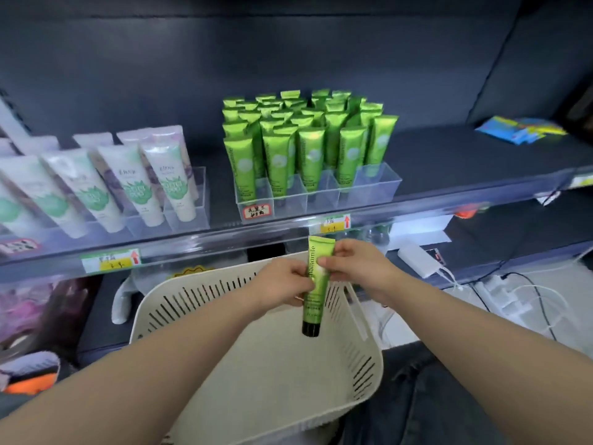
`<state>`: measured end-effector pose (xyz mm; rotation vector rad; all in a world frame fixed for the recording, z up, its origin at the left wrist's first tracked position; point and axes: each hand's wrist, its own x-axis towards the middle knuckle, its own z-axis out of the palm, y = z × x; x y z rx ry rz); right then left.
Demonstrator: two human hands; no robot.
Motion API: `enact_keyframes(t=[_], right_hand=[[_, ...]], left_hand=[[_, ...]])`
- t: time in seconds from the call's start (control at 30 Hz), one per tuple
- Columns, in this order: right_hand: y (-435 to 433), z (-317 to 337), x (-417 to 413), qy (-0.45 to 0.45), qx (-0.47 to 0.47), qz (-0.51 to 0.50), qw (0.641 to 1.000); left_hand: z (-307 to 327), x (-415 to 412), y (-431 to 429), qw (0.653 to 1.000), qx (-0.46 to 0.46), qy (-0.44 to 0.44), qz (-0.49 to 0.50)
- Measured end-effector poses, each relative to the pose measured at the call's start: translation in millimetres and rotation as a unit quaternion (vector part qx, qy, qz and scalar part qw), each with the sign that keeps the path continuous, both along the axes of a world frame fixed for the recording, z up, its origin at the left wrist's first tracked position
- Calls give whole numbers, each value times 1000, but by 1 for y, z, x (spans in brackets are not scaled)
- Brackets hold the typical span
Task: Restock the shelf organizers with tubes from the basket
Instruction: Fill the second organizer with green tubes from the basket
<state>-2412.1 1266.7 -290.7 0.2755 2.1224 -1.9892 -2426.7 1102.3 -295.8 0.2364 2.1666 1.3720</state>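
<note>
A green tube (316, 303) with a black cap hangs cap-down above the cream slotted basket (362, 358). My left hand (282, 289) grips its left side and my right hand (353, 263) pinches its upper right edge. No other tube shows in the visible part of the basket. On the shelf above, a clear organizer (378, 184) holds several upright green tubes (308, 136); its front right compartment shows no tube. A second clear organizer (200, 200) to the left holds several white tubes (128, 184).
The shelf's clear front rail (192, 242) carries price labels. Blue and yellow packets (519, 128) lie at the shelf's far right. Below right sit a white power brick (418, 260) and cables (529, 300). Bagged goods fill the lower left.
</note>
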Motion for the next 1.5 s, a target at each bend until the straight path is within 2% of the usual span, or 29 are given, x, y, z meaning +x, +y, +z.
enact_keyframes(t=[0.13,0.33,0.43,0.83,1.23,1.5], right_hand=[[24,32,2,42,-4,-33,999],[65,70,-2,81,11,-68,994],[84,85,-8,103,17,-74,992],[132,137,-72,199,52,-103,973],[146,127,-123,244,75,-97,962],[145,92,-134,238,117,-118,957]], left_hand=[[32,-7,26,999,-4,45,-10],[64,-14,66,995,42,90,-11],[75,-23,86,991,30,127,-9],[118,-92,147,968,37,246,27],[98,-134,173,930,21,357,83],[65,-142,182,930,-32,354,90]])
